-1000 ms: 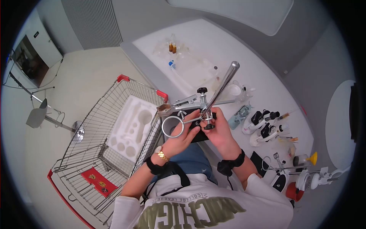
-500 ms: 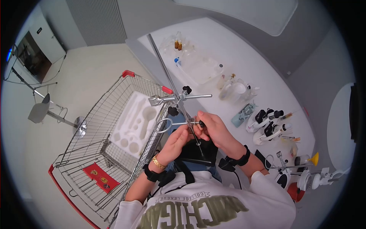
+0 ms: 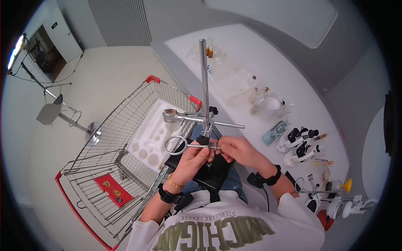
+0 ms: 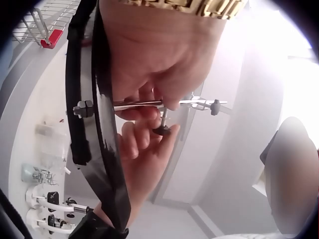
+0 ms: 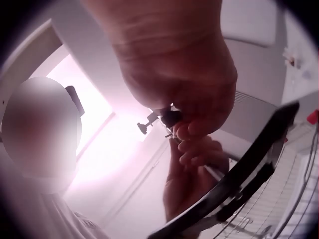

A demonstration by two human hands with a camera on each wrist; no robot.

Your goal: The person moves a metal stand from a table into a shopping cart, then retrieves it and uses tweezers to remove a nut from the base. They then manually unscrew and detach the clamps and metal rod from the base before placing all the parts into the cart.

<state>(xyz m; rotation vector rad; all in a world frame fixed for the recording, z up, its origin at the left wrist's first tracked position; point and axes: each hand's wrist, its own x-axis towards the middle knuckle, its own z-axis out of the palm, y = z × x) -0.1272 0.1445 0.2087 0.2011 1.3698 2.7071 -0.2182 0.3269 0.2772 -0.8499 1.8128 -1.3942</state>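
A metal laboratory stand, its rod (image 3: 204, 79) pointing away from the body in the head view, has its black base plate (image 3: 213, 178) over the person's lap. My left hand (image 3: 192, 164) grips the rod close to the base, beside the ring clamp (image 3: 193, 145). At the clamp's other side, my right hand (image 3: 242, 151) pinches its black screw knob (image 4: 162, 130) with curled fingers; the head view hides this knob behind the hand. Farther up the rod sits a jaw clamp (image 3: 170, 116) with black knobs. The base plate appears edge-on in both wrist views.
Close on the left stands a shopping cart (image 3: 153, 79) containing a white moulded foam tray (image 3: 161, 106). The white bench (image 3: 234, 35) on the right carries amber bottles (image 3: 209, 52), a teal pouch (image 3: 275, 133), microscopes (image 3: 295, 144) and a yellow funnel (image 3: 346, 185).
The stand has turned in the hands; its rod leaned right, then left, and is now nearly upright in view. My left hand has closed round the rod, and the right has shifted to the knob.
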